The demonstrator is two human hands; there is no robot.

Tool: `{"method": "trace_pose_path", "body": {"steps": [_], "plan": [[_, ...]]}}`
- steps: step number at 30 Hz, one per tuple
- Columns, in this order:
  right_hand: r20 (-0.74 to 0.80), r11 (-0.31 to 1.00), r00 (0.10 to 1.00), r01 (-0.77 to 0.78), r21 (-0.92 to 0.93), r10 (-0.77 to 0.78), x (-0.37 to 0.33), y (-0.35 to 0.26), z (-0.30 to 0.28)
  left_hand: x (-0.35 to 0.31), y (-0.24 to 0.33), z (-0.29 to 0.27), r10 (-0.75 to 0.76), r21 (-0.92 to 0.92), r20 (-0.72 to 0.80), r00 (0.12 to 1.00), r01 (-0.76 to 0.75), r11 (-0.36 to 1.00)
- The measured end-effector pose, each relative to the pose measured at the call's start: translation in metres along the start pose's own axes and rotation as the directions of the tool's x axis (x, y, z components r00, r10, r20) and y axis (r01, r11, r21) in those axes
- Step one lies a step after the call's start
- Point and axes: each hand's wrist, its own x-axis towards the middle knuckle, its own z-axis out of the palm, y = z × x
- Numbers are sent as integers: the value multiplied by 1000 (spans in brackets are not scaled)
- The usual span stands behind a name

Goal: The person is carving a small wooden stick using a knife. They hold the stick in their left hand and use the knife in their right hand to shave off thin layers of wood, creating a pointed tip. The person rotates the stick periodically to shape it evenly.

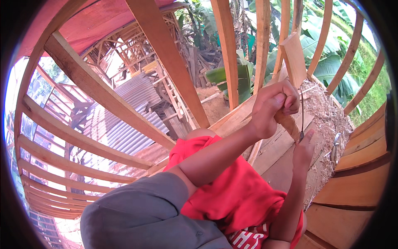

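Note:
My left hand (275, 106) is closed in a fist around a pale wooden piece. Above the fist stands its broad, flat, board-like end (293, 60); below it, a narrower rounded part (288, 125) slants down toward my other hand. My right hand (304, 149) is closed on the dark handle of a thin tool. The tool's slim dark blade (302, 110) points upward beside the wood, just right of my left fist. Whether the blade touches the wood I cannot tell. My fingers hide the middle of the wooden piece.
Wood shavings (327, 108) cover the plank floor (275, 155) ahead, with a curved metal blade (336, 143) on them. Wooden slats (166, 54) surround me. Red cloth (236, 186) covers my legs. Outside are corrugated sheets (132, 103), stacked timber and banana plants (327, 70).

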Motion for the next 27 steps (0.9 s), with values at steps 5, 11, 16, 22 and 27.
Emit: {"method": "trace_pose_path", "body": {"steps": [5, 11, 16, 22, 27], "plan": [[154, 990, 982, -89, -112, 106, 3, -2, -8, -4, -3, 14, 1, 34, 51, 999, -2, 999], [-97, 971, 988, -136, -198, 119, 25, 40, 2, 1, -7, 29, -8, 76, 81, 997, 2, 997], [173, 991, 983, 80, -107, -61, 3, 0, -5, -8, 4, 28, -62, 79, 105, 993, 54, 995], [175, 990, 975, -138, -12, 138, 37, 58, -8, -8, 0, 41, -86, 78, 146, 986, 75, 994], [136, 999, 991, -27, 46, 20, 12, 17, -6, -5, -2, 36, -63, 81, 81, 995, 57, 995]]}}
